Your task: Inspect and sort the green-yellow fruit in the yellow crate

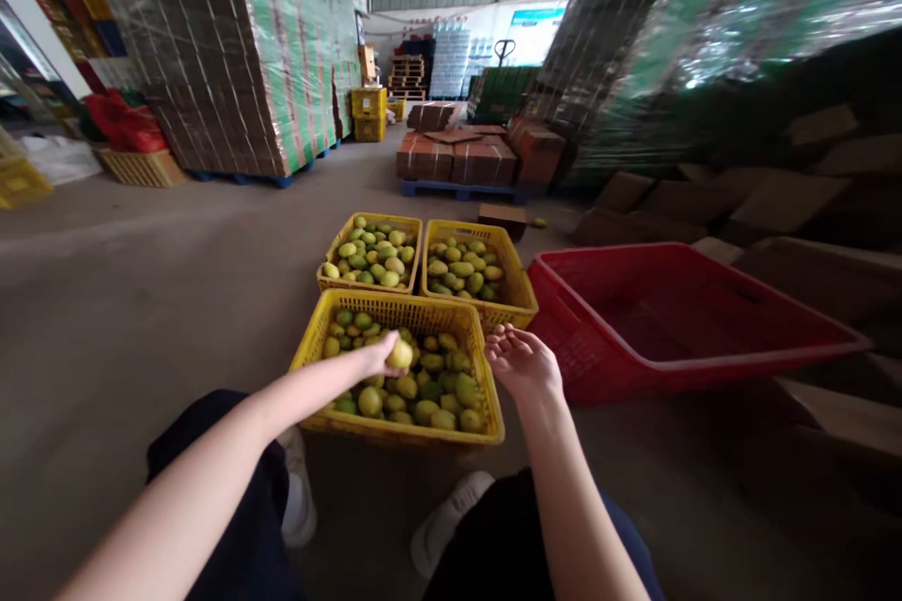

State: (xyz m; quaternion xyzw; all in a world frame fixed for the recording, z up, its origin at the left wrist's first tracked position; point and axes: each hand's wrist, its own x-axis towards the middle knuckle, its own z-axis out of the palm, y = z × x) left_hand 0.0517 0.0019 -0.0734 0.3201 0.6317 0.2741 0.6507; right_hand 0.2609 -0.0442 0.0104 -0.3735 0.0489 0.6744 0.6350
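Note:
My left hand (381,355) is closed around a yellow lemon (400,355), held above the front yellow crate (398,432). Below it in that crate lie many lemons (426,411), some yellow and some green. Just past the crate's right rim hangs my right hand (522,361), palm turned up, fingers loosely curled and nothing in it. Behind the front crate, two more yellow crates hold lemons: the back left crate (321,282) and the back right crate (525,293).
A large red plastic bin (598,376) stands close on my right, with flattened cardboard (775,197) beyond it. Wrapped pallet stacks (296,47) rise on both sides. Ahead are brown cartons (483,161) on a blue pallet (437,191) and a small carton (503,218).

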